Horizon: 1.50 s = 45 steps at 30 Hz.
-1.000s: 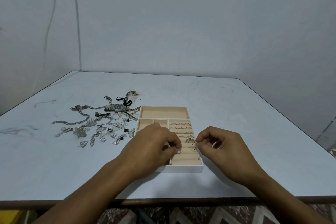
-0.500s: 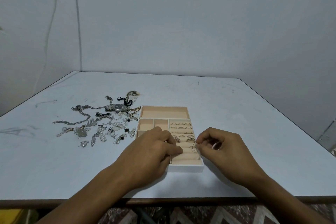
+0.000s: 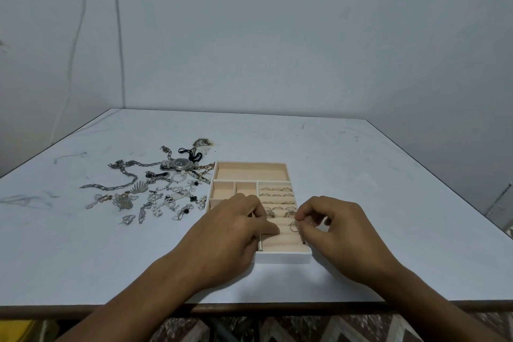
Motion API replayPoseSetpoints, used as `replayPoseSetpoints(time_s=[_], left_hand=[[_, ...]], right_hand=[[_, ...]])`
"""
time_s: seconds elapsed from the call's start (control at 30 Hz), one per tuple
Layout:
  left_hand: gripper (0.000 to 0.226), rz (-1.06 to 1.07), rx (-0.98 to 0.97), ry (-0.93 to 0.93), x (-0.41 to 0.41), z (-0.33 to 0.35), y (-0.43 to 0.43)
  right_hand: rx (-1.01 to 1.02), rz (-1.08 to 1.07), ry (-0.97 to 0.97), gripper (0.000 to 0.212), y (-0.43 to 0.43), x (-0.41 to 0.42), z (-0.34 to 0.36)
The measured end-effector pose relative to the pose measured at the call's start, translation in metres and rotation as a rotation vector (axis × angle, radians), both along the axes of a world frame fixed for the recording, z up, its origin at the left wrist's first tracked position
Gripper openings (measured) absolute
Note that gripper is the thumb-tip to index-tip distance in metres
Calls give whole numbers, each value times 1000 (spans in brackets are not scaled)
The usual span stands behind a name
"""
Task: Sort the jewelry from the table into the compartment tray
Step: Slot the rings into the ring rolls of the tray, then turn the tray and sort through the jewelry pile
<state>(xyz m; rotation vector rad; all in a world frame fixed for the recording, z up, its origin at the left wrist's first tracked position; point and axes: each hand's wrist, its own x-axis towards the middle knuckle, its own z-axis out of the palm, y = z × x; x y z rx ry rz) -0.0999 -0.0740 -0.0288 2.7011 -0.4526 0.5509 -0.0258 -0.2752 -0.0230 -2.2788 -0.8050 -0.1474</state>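
Observation:
A white compartment tray (image 3: pixel 283 258) with beige lining sits at the table's near middle. Several rings (image 3: pixel 276 189) stand in the slots of its ring rolls on the right side. My right hand (image 3: pixel 333 233) pinches a thin ring (image 3: pixel 293 225) between thumb and forefinger, just over the lower rolls. My left hand (image 3: pixel 233 228) lies over the tray's near left part with bent fingers, one fingertip pressed on a roll; whatever is under the fingers is hidden. A pile of loose jewelry (image 3: pixel 155 197) lies on the table left of the tray.
A wristwatch (image 3: pixel 180 164) and chains (image 3: pixel 122 175) lie at the back of the pile. The tray's long rear compartment (image 3: pixel 251 172) and its small left compartments (image 3: pixel 223 189) hold nothing visible. The table's near edge (image 3: pixel 249 307) runs just below my wrists.
My left hand has lowered onto the ring rolls; the small ring seen at its fingertips a second ago no longer shows. My right hand has barely moved and still pinches its ring.

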Motion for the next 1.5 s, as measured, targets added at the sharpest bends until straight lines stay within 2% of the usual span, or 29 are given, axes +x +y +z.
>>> replayPoseSetpoints(time_s=[0.2,0.37,0.63,0.93,1.1,1.33,1.5], left_hand=[[36,22,-42,3,-1,2,1],[33,37,-58,37,1,0,6],[30,43,-60,33,1,1,7],[28,47,-49,23,1,1,10],[30,44,-62,11,-1,0,17],[38,104,-116,-14,-5,1,54],[31,206,-134,-13,-16,3,91]], right_hand=[[-109,48,-151,7,-1,1,-3],[-165,69,-257,11,-2,-1,-5],[-211,56,-323,19,-4,-5,-9],[-238,36,-327,26,-4,-7,-12],[-281,40,-229,33,0,-4,-7],[-328,92,-211,27,22,-5,9],[-293,152,-190,22,54,-3,25]])
